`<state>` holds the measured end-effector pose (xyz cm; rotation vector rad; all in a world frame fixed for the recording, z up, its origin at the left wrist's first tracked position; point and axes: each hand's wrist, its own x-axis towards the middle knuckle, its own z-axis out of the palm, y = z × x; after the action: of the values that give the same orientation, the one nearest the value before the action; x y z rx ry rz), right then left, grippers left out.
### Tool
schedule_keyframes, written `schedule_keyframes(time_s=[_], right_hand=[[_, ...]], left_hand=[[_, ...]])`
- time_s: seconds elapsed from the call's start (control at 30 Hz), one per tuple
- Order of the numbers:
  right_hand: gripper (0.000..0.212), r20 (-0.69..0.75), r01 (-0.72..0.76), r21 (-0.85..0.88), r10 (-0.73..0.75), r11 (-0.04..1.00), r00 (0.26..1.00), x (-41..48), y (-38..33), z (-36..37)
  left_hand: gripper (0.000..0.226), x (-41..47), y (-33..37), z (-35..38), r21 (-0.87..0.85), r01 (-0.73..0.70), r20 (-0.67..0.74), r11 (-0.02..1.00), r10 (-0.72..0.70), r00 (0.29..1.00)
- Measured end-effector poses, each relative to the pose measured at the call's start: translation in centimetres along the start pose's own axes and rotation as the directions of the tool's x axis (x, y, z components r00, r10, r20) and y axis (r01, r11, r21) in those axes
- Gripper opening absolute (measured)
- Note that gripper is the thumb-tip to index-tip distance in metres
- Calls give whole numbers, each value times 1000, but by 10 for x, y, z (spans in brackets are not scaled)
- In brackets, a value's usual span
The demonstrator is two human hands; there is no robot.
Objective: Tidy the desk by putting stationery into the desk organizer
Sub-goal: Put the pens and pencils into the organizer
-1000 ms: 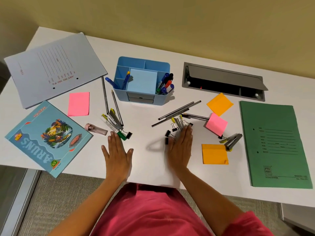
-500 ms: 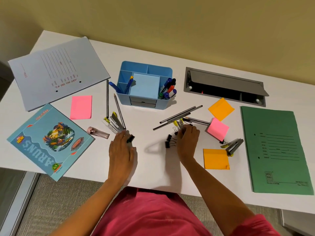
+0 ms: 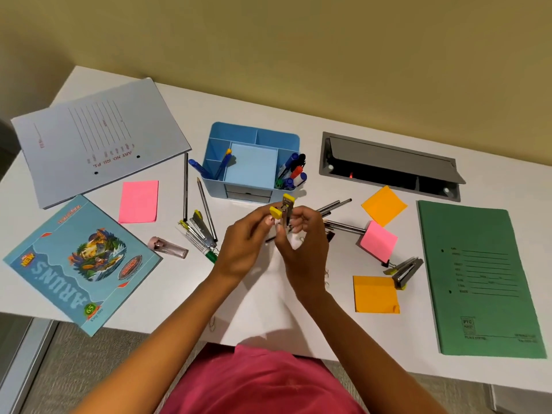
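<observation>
Centre frame, the left hand [image 3: 242, 249] and right hand [image 3: 307, 249] hold a yellow-tipped stapler [image 3: 285, 209] above the worktop [image 3: 328, 309], fingers pinching it, just below the blue desk organizer [image 3: 294, 138]. Next, likely: carry it up into an empty compartment.

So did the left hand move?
Yes. The left hand went right, from beside the green pen to in front of the organizer, where it grips a stapler with the right hand.
</observation>
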<state>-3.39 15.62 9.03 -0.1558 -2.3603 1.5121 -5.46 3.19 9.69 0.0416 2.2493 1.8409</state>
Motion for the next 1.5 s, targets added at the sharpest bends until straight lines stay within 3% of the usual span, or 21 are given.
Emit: schedule_keyframes(time_s=[0.13, 0.27, 0.37, 0.57, 0.77, 0.93, 1.03, 1.2, 1.5], right_hand=[[43, 63, -54, 77, 49, 996, 997, 27, -16, 4], [54, 153, 93, 83, -105, 992, 983, 65, -27, 1], [47, 212, 173, 68, -184, 983, 960, 97, -31, 3], [40, 243, 176, -20, -166, 984, 956, 171, -27, 11], [44, 418, 208, -170, -120, 963, 900, 220, 0, 17], [61, 561, 240, -221, -78, 946, 824, 236, 25, 19], [52, 605, 334, -244, -126, 911, 786, 240, 44, 20], [44, 588, 339, -257, -132, 905, 798, 243, 62, 25], [47, 525, 306, -223, -150, 926, 838, 234, 77, 24]], left_hand=[[33, 10, 18, -2, -52, -20, -62, 998, 17, 998], [34, 29, 40, -9, -37, -52, -142, 998, 46, 989], [32, 52, 54, -16, 74, -95, -153, 993, 106, 983], [33, 123, 69, -15, 231, -82, -208, 970, 132, 969], [43, 167, 67, 3, 235, 39, -212, 971, 13, 977], [43, 183, 59, 11, 288, 139, -122, 948, -107, 987], [41, 188, 57, 12, 267, 200, -95, 943, -181, 979], [31, 205, 52, 1, 74, 346, -87, 935, -339, 937], [23, 216, 44, 7, 245, 380, 21, 892, -397, 918]])
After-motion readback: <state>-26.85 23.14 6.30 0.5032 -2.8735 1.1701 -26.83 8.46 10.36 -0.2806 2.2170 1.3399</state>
